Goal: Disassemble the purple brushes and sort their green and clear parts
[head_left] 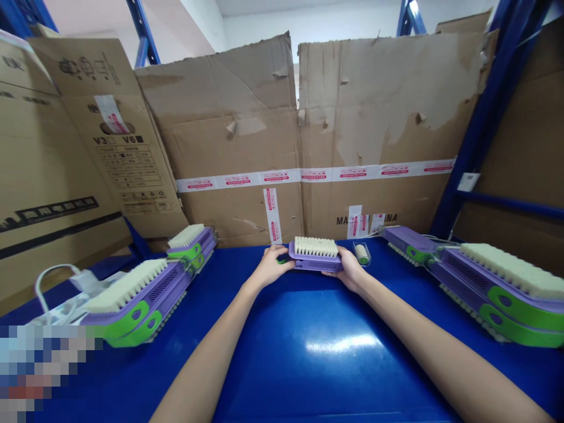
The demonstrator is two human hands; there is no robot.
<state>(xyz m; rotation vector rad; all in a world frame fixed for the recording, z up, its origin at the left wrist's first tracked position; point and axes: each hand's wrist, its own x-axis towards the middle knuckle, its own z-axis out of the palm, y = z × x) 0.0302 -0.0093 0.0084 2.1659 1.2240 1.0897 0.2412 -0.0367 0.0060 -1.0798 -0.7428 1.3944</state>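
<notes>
Straight ahead, a purple brush [316, 263] with a block of cream bristles facing up is held level between my two hands. My left hand [272, 267] is closed round its left end, where a bit of green shows. Round the right end curls my right hand [351, 270], its fingers partly hidden behind the brush. Just right of that hand, a small clear case [362, 254] holds a cream and green roll-shaped piece.
Similar purple and green brushes stand stacked at left [132, 299] and right [497, 288]. A white charger with a cable [86, 282] lies far left. Cardboard sheets [238, 129] wall off the back of the blue tabletop [282, 358], between blue shelf posts [489, 106].
</notes>
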